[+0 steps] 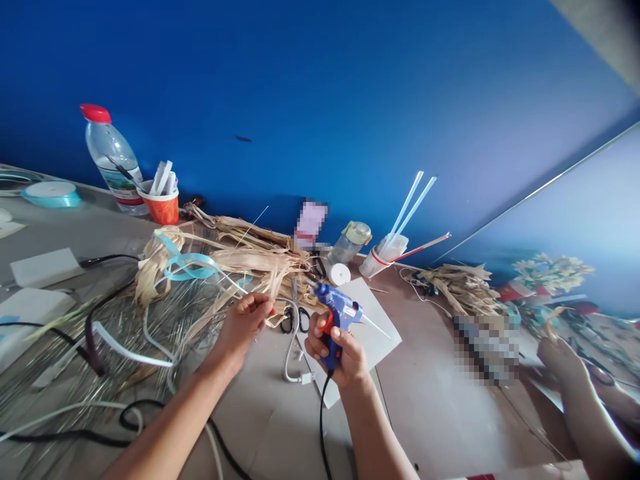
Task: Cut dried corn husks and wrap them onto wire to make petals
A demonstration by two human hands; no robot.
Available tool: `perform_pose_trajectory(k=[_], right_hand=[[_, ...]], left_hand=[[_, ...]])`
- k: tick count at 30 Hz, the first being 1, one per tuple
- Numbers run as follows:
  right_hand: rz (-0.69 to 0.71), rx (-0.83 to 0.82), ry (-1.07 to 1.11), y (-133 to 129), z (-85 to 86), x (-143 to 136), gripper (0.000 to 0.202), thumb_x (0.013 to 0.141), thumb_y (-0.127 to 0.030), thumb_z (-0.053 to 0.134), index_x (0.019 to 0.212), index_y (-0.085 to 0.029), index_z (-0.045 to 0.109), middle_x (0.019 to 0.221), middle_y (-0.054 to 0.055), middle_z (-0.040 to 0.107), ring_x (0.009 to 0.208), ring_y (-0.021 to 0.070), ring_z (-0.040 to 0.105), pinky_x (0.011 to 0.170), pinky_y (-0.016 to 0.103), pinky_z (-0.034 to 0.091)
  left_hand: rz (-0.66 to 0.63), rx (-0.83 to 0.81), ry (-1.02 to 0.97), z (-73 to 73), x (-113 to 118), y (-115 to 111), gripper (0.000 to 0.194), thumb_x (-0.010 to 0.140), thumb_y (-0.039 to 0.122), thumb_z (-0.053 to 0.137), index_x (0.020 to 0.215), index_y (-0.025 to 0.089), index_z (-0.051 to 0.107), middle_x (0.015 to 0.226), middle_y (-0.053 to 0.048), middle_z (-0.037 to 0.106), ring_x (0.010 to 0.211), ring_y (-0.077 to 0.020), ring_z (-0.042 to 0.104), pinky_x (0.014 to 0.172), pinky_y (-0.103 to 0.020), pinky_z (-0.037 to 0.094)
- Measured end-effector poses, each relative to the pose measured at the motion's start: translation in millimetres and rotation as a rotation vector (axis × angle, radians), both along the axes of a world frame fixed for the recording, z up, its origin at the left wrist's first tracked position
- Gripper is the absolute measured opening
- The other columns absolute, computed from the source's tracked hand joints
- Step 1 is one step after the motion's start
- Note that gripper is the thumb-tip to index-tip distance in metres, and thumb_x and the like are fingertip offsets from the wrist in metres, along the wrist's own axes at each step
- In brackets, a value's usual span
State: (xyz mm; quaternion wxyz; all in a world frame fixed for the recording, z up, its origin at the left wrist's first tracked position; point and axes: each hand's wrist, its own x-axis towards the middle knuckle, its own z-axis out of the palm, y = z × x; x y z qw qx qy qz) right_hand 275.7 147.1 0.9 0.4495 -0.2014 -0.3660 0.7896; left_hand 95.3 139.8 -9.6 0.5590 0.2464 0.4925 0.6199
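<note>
My right hand [336,350] is wrapped round the handle of a blue glue gun [340,305], whose nozzle points up and left. A clear glue stick sticks out of its back, and a black cord hangs below. To the left, my left hand [250,317] pinches a thin, pale strip of dried husk [275,287] close to the nozzle. Black-handled scissors [295,320] lie on the table between and beyond the hands. A pile of dried husks [250,257] lies behind my left hand. White paper [373,320] lies under and behind the glue gun.
Wires [115,333], cables and ribbon cover the left side. A bottle [113,157], an orange cup [163,205], a jar [350,243] and a white cup [377,260] stand along the blue wall. Another person's hands [565,367] are at the far right, near husks [465,287].
</note>
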Motion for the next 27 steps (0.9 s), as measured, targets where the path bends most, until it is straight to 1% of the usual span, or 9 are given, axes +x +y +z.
perform_pose_trajectory(k=[3,7,11,14,17,22,27], right_hand=[[0.036,0.015,-0.082,-4,1.0,-5,0.023,0.068,-0.034,0.072,0.08,-0.016,0.063,0.069,-0.001,0.048,0.047,0.0066,0.039,0.048,0.024,0.032],[0.031,-0.003,-0.178,-7,2.8,-12,0.026,0.067,-0.035,0.074,0.078,-0.014,0.062,0.061,-0.002,0.048,0.047,0.0078,0.04,0.048,0.025,0.031],[-0.007,-0.002,-0.258,-7,-0.9,-15,0.025,0.068,-0.033,0.072,0.079,-0.013,0.063,0.054,-0.003,0.048,0.047,0.0087,0.041,0.049,0.024,0.031],[-0.011,0.006,-0.305,-7,-5.8,-16,0.025,0.069,-0.033,0.071,0.08,-0.013,0.063,0.054,-0.002,0.049,0.048,0.009,0.043,0.05,0.024,0.03],[0.004,0.019,-0.328,-7,-9.6,-17,0.025,0.071,-0.034,0.071,0.08,-0.013,0.062,0.052,-0.003,0.048,0.048,0.0085,0.041,0.05,0.023,0.029],[-0.026,0.05,-0.377,-6,-13.8,-16,0.026,0.071,-0.035,0.07,0.082,-0.013,0.062,0.054,-0.003,0.049,0.049,0.0086,0.04,0.051,0.024,0.03],[-0.072,0.084,-0.402,-5,-16.1,-16,0.027,0.072,-0.036,0.069,0.085,-0.014,0.063,0.057,-0.002,0.05,0.051,0.0095,0.04,0.052,0.025,0.031]], left_hand=[[-0.055,-0.003,-0.02,0.5,2,-1,0.027,0.06,0.033,0.075,0.072,0.014,0.059,0.055,0.001,0.063,0.039,-0.0023,0.034,0.04,-0.017,0.022],[-0.108,-0.013,-0.079,2.0,5,-5,0.025,0.063,0.032,0.075,0.071,0.014,0.059,0.058,0.0,0.064,0.04,-0.0018,0.036,0.041,-0.016,0.025],[-0.12,-0.032,-0.172,6.0,6,-8,0.024,0.062,0.028,0.077,0.073,0.015,0.06,0.058,0.0,0.064,0.041,-0.0017,0.038,0.042,-0.014,0.026],[-0.121,-0.029,-0.224,9.6,6,-9,0.023,0.06,0.025,0.078,0.069,0.014,0.06,0.056,0.001,0.063,0.04,-0.0012,0.038,0.04,-0.014,0.025],[-0.118,-0.031,-0.262,12.4,6,-9,0.023,0.057,0.023,0.079,0.065,0.013,0.06,0.054,0.001,0.062,0.038,-0.0004,0.035,0.039,-0.014,0.023],[-0.105,-0.025,-0.304,15.5,6,-10,0.023,0.056,0.022,0.08,0.065,0.013,0.061,0.053,0.0,0.062,0.037,-0.0002,0.035,0.038,-0.013,0.021],[-0.099,-0.041,-0.323,18.3,5,-10,0.023,0.055,0.021,0.08,0.068,0.013,0.062,0.053,0.0,0.062,0.036,0.0008,0.032,0.037,-0.013,0.019]])
